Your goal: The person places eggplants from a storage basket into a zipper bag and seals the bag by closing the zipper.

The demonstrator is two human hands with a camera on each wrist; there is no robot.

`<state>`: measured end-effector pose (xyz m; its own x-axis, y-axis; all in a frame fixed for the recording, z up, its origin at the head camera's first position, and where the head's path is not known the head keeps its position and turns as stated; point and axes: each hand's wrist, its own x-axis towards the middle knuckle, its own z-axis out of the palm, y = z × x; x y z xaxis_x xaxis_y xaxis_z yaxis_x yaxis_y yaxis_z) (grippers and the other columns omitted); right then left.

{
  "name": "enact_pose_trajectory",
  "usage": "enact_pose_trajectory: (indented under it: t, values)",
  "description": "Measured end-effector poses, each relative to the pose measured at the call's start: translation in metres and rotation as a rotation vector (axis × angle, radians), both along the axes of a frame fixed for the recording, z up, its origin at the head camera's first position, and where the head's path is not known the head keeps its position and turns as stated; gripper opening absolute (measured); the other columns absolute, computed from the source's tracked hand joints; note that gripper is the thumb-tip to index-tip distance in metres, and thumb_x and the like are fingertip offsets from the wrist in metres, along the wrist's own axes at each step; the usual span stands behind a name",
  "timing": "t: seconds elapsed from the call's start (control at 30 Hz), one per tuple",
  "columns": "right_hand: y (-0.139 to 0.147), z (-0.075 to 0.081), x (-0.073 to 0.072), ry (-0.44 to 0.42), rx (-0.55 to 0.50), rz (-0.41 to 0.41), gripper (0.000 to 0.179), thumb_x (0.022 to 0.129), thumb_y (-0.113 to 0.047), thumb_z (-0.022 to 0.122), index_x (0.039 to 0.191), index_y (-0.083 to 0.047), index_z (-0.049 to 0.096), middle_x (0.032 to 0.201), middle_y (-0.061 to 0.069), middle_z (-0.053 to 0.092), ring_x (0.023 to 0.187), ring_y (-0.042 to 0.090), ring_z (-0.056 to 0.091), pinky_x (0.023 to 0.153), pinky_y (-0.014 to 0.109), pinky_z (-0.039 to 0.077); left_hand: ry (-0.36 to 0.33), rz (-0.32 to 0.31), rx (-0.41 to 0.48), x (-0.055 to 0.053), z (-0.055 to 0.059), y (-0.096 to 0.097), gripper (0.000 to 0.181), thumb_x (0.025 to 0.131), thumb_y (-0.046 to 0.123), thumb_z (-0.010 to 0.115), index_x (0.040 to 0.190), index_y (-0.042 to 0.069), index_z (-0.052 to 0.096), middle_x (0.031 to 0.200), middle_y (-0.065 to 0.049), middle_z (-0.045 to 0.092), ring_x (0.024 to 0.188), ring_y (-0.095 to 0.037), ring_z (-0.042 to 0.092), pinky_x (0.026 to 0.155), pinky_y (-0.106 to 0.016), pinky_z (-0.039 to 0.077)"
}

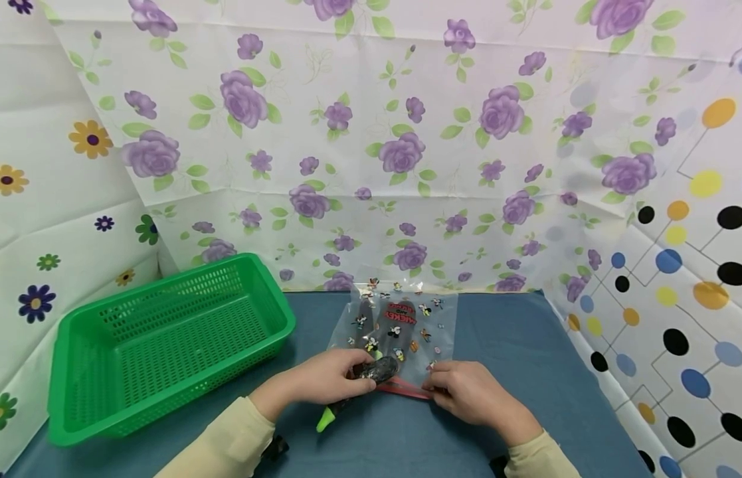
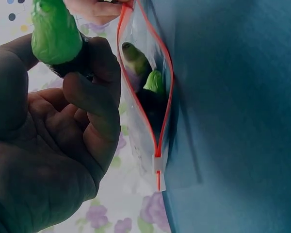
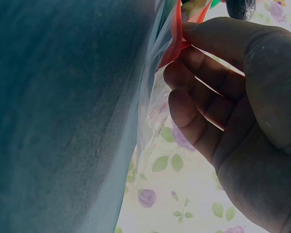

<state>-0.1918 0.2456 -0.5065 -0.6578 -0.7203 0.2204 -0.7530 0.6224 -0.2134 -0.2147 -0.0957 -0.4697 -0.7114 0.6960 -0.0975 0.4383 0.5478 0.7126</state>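
Nearest the wearer, on the near side of the printed transparent bag [image 1: 433, 338], two pale yellow sleeves [image 1: 227, 438] reach forward. Just left of the bag's mouth, the left hand [image 1: 323, 380] holds a dark eggplant [image 1: 384, 369] between thumb and fingers, its bright green cap [image 1: 325, 419] pointing back toward the wearer. At the right of the mouth, the right hand [image 1: 473, 393] pinches the red zip edge [image 1: 406, 388], thumb against fingertips. The mouth gapes beside the left hand, and a white slider [image 2: 157, 164] sits at one end of the zip. Inside the bag lie a green-and-purple vegetable [image 2: 137, 59] and a dark one with a green cap [image 2: 155, 81].

The bag rests on a desk [image 1: 514, 345] covered in plain blue cloth, its far end reaching the desk's back edge. Well to the left of the bag stands a green perforated plastic basket [image 1: 185, 382], set at a slant. Beyond the bag hangs a creased white sheet with purple roses [image 1: 400, 153]; left of it, a sheet with coloured daisies [image 1: 36, 226]; right, one with dots joined by lines [image 1: 687, 299].
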Motion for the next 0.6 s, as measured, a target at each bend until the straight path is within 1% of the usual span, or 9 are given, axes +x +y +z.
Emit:
enact_pose_trajectory:
  t: [0.2, 0.33, 0.47, 0.6]
  values:
    - [0.000, 0.000, 0.000, 0.009, 0.002, -0.004, 0.014, 0.098, -0.014, 0.087, 0.107, -0.024, 0.086, 0.103, -0.012, 0.073, 0.084, 0.001, 0.067, 0.070, 0.031, 0.059, -0.005, -0.022, -0.005, 0.002, -0.004, 0.007, 0.037, 0.109, 0.040, 0.073, 0.137, 0.016, 0.072, 0.093, 0.013, 0.068, 0.076, -0.006, 0.061, 0.073, -0.032, 0.051]
    - [0.000, -0.001, 0.000, 0.001, 0.002, -0.008, 0.013, 0.099, -0.014, 0.086, 0.107, -0.024, 0.086, 0.102, -0.012, 0.073, 0.082, 0.000, 0.065, 0.069, 0.030, 0.057, 0.001, -0.036, -0.034, 0.004, -0.006, 0.012, 0.034, 0.108, 0.039, 0.074, 0.134, 0.017, 0.073, 0.092, 0.013, 0.067, 0.075, -0.006, 0.059, 0.071, -0.031, 0.049]
    - [0.000, -0.001, 0.000, 0.000, -0.001, -0.009, 0.013, 0.099, -0.014, 0.086, 0.107, -0.024, 0.085, 0.101, -0.011, 0.073, 0.081, 0.000, 0.065, 0.068, 0.030, 0.057, 0.004, -0.051, -0.047, 0.006, -0.006, 0.016, 0.034, 0.108, 0.038, 0.074, 0.135, 0.017, 0.073, 0.094, 0.012, 0.066, 0.075, -0.005, 0.059, 0.071, -0.031, 0.049]
    - [0.000, -0.001, 0.000, 0.004, -0.007, -0.012, 0.012, 0.099, -0.014, 0.086, 0.106, -0.024, 0.085, 0.100, -0.012, 0.073, 0.080, 0.000, 0.065, 0.068, 0.030, 0.057, -0.018, -0.058, -0.035, 0.008, -0.006, 0.017, 0.037, 0.108, 0.038, 0.075, 0.137, 0.016, 0.072, 0.096, 0.012, 0.067, 0.076, -0.005, 0.061, 0.073, -0.031, 0.050]
